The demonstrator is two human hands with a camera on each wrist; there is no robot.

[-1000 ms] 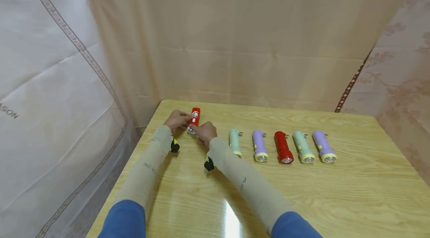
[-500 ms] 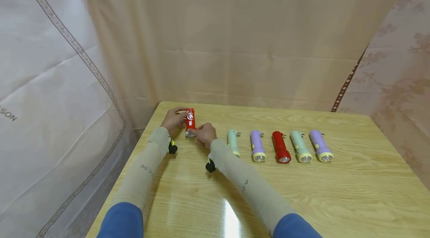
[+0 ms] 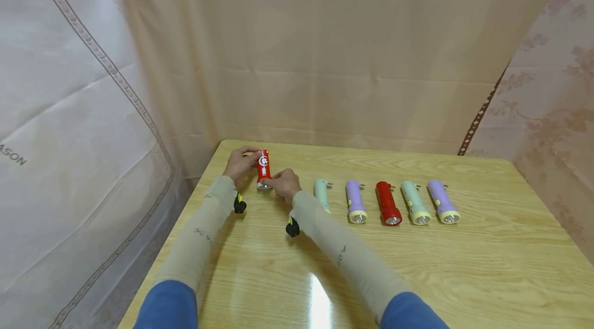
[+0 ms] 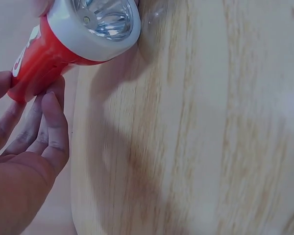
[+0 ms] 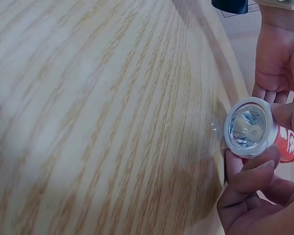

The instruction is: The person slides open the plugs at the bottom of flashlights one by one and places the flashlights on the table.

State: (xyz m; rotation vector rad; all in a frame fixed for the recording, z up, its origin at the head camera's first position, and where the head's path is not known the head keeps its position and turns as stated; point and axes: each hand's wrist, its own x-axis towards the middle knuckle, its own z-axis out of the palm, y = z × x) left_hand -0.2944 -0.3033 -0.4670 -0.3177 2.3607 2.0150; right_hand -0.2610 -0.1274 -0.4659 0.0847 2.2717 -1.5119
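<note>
Near the far left corner of the table, both hands hold a red flashlight with a white emblem and a white-rimmed lens facing the person. My left hand pinches its tail, thumb on one side and curled fingers on the other, as the left wrist view shows on the red body. My right hand grips the lens end between thumb and fingers. In the right wrist view the clear lens faces the camera, and the red body lies partly behind the right hand's fingers.
Right of the hands, several flashlights lie in a row on the wooden table: light green, purple, dark red, another green, another purple. A beige curtain hangs behind the table's back edge.
The red flashlight has shifted slightly left and turned a little in the hands. My left fingers have moved up to its tail. Over the last half second, little differs.
</note>
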